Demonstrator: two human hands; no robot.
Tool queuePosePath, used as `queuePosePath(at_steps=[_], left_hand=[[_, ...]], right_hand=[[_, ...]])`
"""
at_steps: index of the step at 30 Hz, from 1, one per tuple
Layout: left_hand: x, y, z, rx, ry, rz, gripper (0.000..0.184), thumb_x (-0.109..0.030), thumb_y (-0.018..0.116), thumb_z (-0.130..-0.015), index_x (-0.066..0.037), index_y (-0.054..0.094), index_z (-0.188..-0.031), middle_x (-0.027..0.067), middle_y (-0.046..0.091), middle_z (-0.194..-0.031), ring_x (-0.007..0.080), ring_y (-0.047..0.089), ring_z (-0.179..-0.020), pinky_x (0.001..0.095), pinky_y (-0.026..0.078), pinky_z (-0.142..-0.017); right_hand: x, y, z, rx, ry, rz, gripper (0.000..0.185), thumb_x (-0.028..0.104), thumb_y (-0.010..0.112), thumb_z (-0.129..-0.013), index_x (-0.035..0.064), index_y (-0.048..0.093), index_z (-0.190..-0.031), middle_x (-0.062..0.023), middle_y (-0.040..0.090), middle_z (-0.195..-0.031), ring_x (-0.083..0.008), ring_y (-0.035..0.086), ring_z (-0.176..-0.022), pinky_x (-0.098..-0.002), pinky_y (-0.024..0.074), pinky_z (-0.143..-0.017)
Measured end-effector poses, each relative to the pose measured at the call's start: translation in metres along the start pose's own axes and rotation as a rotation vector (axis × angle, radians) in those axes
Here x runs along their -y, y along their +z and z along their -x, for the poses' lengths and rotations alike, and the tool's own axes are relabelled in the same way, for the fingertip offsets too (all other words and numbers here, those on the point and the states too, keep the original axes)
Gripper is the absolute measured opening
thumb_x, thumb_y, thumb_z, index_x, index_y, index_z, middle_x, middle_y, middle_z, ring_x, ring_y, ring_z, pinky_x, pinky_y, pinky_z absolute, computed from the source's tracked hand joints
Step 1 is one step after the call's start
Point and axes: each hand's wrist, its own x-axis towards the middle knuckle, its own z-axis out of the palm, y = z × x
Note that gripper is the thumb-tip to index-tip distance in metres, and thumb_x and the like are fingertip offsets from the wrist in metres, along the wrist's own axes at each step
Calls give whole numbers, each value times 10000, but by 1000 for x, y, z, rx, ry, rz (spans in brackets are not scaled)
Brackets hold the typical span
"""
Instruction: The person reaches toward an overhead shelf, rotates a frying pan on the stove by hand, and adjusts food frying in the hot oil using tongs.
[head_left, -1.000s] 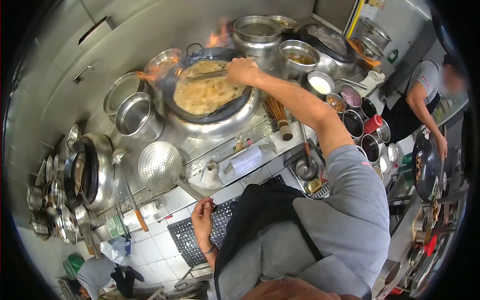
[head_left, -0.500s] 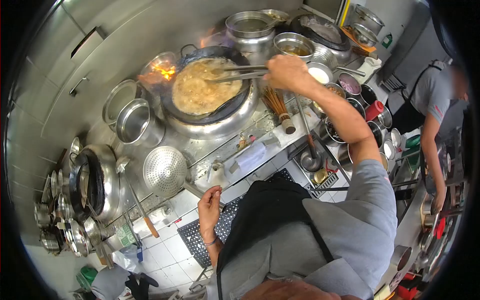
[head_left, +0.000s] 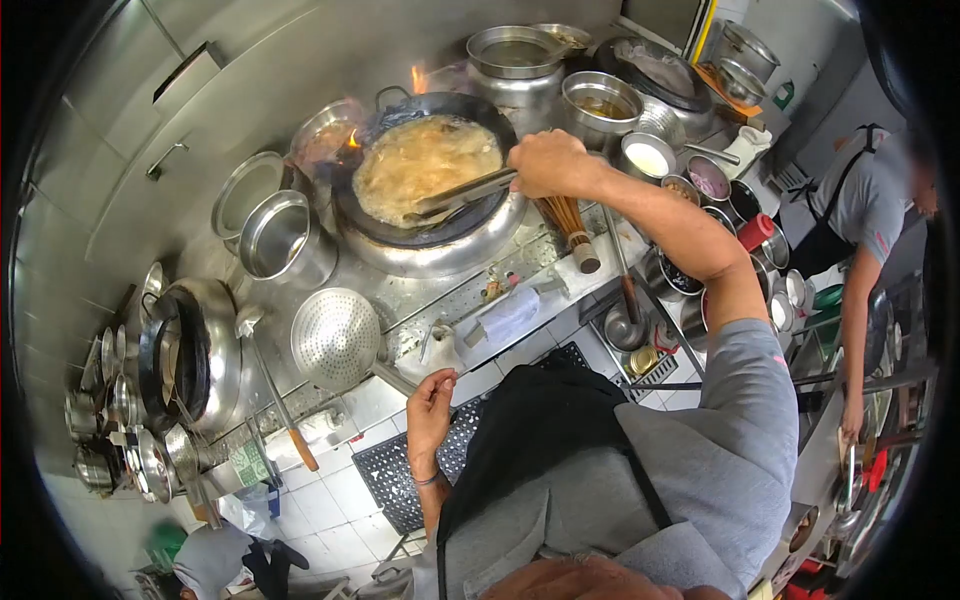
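My right hand (head_left: 553, 165) is closed around metal tongs (head_left: 460, 194), held over the near right side of a black wok (head_left: 505, 118). The tong tips dip into bubbling yellow-brown oil (head_left: 425, 160); whether they pinch anything is hidden by the foam. The wok sits on a round steel burner ring. My left hand (head_left: 430, 412) hangs low in front of the counter, fingers curled together, with nothing visible in them. Just beside and behind it lies the handle of a perforated skimmer (head_left: 336, 338), whose bowl rests on the counter.
Flames (head_left: 418, 78) rise behind the wok. A steel pot (head_left: 275, 240) stands left of it, a bamboo brush (head_left: 572, 235) right. A ladle (head_left: 625, 325) leans at the counter's front edge. Ingredient containers (head_left: 710, 180) crowd the right. One co-worker (head_left: 850, 200) stands right, another person (head_left: 215, 560) lower left.
The tongs have moved down toward the near side of the wok, and their arms are closer together. My right hand has shifted slightly left and down. The flame at the wok's left has shrunk.
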Motion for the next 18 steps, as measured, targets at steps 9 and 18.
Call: queuePosePath(at_steps=[9, 18], left_hand=[[3, -1, 13, -96, -56, -12, 270, -163, 608, -1022, 28, 654, -1207, 69, 708, -1081, 140, 635, -1022, 285, 491, -936], [-1, 4, 21, -168, -79, 12, 253, -147, 604, -1022, 30, 661, -1193, 81, 711, -1100, 142, 631, -1037, 284, 489, -934]], right_hand=[[11, 17, -18, -48, -23, 86, 215, 129, 655, -824, 41, 760, -990, -156, 753, -1002, -299, 743, -950, -416, 589, -786], [-1, -24, -2, -101, 51, 8, 245, 245, 664, -884, 50, 755, -1002, -171, 746, -980, -324, 733, -957, -440, 578, -822]])
